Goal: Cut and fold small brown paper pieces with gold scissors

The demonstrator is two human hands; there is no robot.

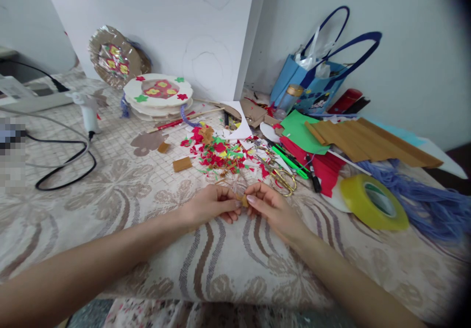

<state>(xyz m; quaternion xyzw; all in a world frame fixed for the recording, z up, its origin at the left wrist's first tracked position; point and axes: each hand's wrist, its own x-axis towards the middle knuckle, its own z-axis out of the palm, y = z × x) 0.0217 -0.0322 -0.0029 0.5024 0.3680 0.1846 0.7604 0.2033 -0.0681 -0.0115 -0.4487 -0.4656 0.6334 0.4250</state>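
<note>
Near the front of the table, my left hand (217, 204) and my right hand (270, 208) meet, both closed in a pinch on one small piece of brown paper (244, 201). Most of that piece is hidden by my fingers. Just beyond lie two flat brown paper pieces, one rectangular (182, 164) and one smaller (164, 147). A heap of red, green, yellow and white paper scraps (224, 159) spreads behind my hands. Gold-handled scissors (285, 181) rest to the right of my right hand.
On the right are a roll of yellow tape (374, 201), blue yarn (430, 200), brown crepe paper (371, 141), green paper (303, 132) and a blue bag (309, 80). Leftward stand a glue gun (86, 112) with its cord and a white decorated round piece (158, 92). A white board (154, 19) rises behind.
</note>
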